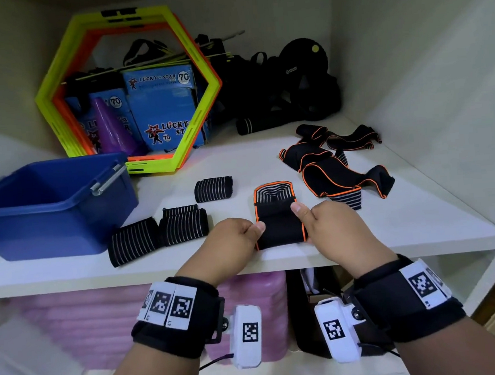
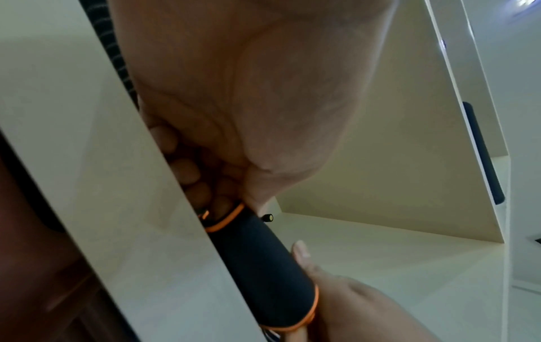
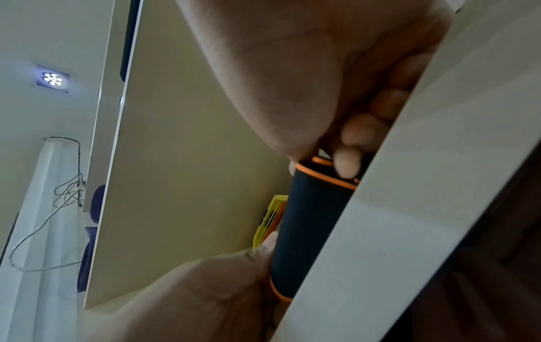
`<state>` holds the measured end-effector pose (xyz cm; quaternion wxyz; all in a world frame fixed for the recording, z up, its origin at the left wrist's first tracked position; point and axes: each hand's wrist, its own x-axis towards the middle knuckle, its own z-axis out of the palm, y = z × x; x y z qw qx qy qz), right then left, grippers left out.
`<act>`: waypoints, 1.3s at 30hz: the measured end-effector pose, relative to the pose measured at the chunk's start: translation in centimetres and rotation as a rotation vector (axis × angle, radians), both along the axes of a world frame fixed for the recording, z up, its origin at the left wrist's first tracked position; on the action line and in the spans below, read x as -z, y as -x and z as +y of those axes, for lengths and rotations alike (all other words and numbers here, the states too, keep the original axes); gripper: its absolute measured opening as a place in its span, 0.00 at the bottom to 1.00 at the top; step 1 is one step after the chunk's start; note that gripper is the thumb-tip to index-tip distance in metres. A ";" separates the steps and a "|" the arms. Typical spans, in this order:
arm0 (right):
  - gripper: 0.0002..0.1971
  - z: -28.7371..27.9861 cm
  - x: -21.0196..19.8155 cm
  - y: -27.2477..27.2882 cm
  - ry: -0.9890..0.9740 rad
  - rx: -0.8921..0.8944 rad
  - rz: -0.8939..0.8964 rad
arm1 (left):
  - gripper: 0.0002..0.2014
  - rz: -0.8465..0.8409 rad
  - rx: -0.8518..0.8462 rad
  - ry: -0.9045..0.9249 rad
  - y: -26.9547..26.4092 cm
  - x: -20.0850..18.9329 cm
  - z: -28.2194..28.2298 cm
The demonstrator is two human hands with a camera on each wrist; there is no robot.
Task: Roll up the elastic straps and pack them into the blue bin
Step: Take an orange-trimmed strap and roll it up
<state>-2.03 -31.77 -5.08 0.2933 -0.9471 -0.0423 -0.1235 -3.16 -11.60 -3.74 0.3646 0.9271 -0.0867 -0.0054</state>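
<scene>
At the upper left of the head view, blue boxes (image 1: 163, 111) behind a yellow-and-orange hexagon frame (image 1: 130, 90) read "LUCKY STAR" and "70". A black bag (image 1: 293, 72) at the upper middle bears a small white logo, too small to read.

At the lower middle, on the white shelf (image 1: 408, 221), both hands grip the partly rolled orange-trimmed strap (image 1: 277, 217). The left hand (image 1: 233, 239) has its fingers curled on the roll's left end, thumb pressed on top. The right hand (image 1: 330, 225) pinches the right end, thumb on top and fingers tucked under.

The blue bin (image 1: 44, 205) sits at the left. Three rolled striped straps (image 1: 160, 233) lie between bin and hands. Loose orange-trimmed straps (image 1: 336, 161) lie at the right.
</scene>
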 end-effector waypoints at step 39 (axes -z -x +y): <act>0.12 2.8 -1.1 0.7 -0.322 -0.022 -0.004 | 0.07 -0.260 -0.272 0.093 0.7 0.6 1.0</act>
